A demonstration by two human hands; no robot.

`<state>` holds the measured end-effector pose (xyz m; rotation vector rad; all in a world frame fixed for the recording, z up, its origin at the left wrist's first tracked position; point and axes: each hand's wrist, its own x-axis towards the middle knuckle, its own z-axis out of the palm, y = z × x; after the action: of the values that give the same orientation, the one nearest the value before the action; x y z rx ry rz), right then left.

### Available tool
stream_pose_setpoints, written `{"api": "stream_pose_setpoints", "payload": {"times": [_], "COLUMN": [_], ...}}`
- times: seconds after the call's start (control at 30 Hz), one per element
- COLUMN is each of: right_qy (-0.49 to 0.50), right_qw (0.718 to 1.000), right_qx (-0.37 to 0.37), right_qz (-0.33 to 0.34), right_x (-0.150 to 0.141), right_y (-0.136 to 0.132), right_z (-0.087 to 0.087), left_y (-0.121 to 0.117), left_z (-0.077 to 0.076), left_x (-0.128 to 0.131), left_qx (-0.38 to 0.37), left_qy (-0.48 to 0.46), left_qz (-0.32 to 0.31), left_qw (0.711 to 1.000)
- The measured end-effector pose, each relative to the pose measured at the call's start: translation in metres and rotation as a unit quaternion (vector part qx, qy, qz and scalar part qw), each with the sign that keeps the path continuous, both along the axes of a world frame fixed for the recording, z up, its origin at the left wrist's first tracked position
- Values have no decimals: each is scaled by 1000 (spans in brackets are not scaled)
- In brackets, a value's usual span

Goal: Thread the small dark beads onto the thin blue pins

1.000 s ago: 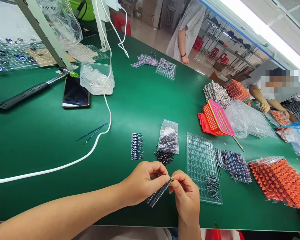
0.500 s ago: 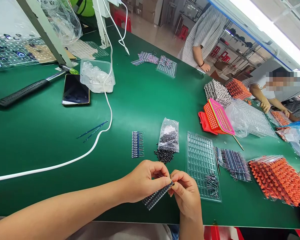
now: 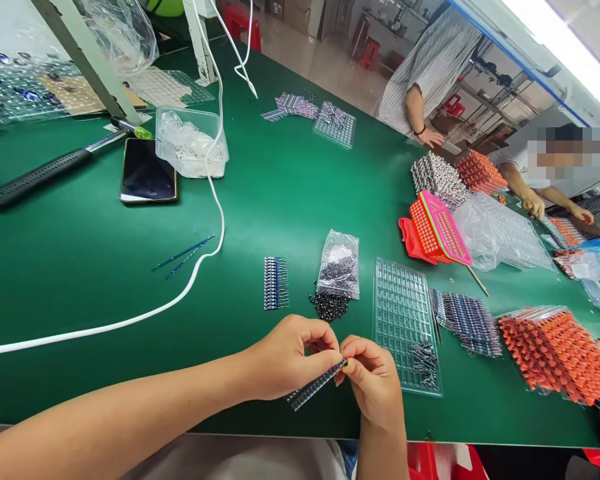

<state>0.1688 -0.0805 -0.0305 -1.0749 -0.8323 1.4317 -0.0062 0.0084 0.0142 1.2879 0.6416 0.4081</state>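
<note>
My left hand (image 3: 300,357) is closed on a dark strip of small parts in a row (image 3: 314,388), which slants down to the left below the fingers. At the strip's upper right end my right hand (image 3: 373,373) pinches with thumb and forefinger; whatever is between those fingertips is too small to make out. Just beyond the hands lies a pile of small black beads (image 3: 331,307), spilling from a clear plastic bag (image 3: 339,263). A similar strip with thin pins (image 3: 276,283) rests to the left of the bag. A clear compartment tray (image 3: 400,300) on the right carries a heap of pinned pieces (image 3: 425,363).
Stacked strips (image 3: 467,323) and a pile of orange parts (image 3: 555,353) lie at right, behind them a pink-orange basket (image 3: 440,227). A white cable (image 3: 170,308) crosses the left side near a phone (image 3: 149,170), a hammer (image 3: 40,177) and a plastic box (image 3: 195,143). Two people are across the table.
The view has shifted slightly, so the table's things sit a little higher. Both hands keep their hold at the strip's end. The standing person's arm across the table has moved.
</note>
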Motion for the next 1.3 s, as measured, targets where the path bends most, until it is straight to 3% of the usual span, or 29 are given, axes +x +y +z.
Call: {"api": "stream_pose_setpoints", "payload": {"times": [0.83,1.03,1.3], "right_qy": [-22,2,-8], "right_qw": [1000,999,999], "right_qx": [8,10,-23], "right_qz": [19,37,33], "right_x": [2,2,2], "right_y": [-1,-1,0], "right_z": [0,1,5], "left_y": [4,5,4], "left_z": [2,1,1], "left_x": [-2,-4,-4], "left_qx": [70,74,84], "left_qy": [38,21,27], "left_qz": [-20,-50,-47], "left_qw": [997,996,995]}}
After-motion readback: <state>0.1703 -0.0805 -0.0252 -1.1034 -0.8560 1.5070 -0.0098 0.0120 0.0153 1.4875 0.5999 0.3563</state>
